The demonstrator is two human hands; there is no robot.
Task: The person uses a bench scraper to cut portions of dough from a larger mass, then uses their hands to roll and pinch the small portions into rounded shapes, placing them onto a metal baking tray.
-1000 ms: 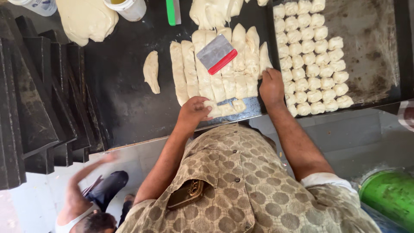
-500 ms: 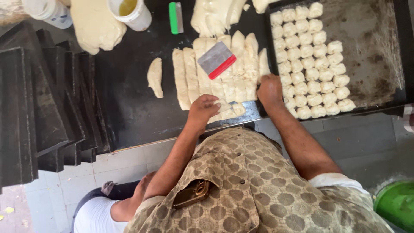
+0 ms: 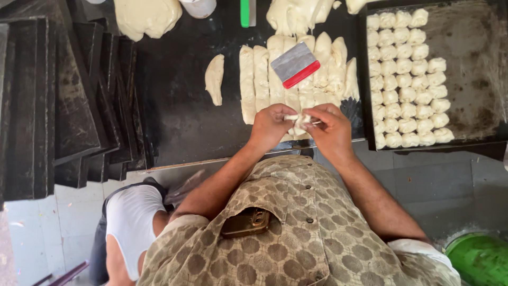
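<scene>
A dark, flour-smeared worktop (image 3: 180, 111) fills the upper part of the head view, its metal edge running just under the hands, with a pale tiled floor (image 3: 58, 228) below. On the left a stack of black baking trays (image 3: 47, 100) lies stepped one over another; on the right a single black tray (image 3: 476, 58) carries neat rows of small white dough balls (image 3: 405, 79). A grey scraper with a red edge (image 3: 295, 64) rests tilted on a row of long dough strips (image 3: 286, 79), whose long axes run away from the person. A lone short strip (image 3: 214, 79) lies apart to their left, a big dough lump (image 3: 147, 17) sits near the top, and a green-handled tool (image 3: 245, 11) lies beside it. The left hand (image 3: 271, 126) and right hand (image 3: 330, 130) meet at the worktop's near edge, fingers narrowly pinched on a small dough piece (image 3: 300, 118) held between them; it stretches sideways from hand to hand. A green tub (image 3: 479, 259) stands on the floor at lower right, and another person in a white top (image 3: 129, 222) crouches at lower left.
</scene>
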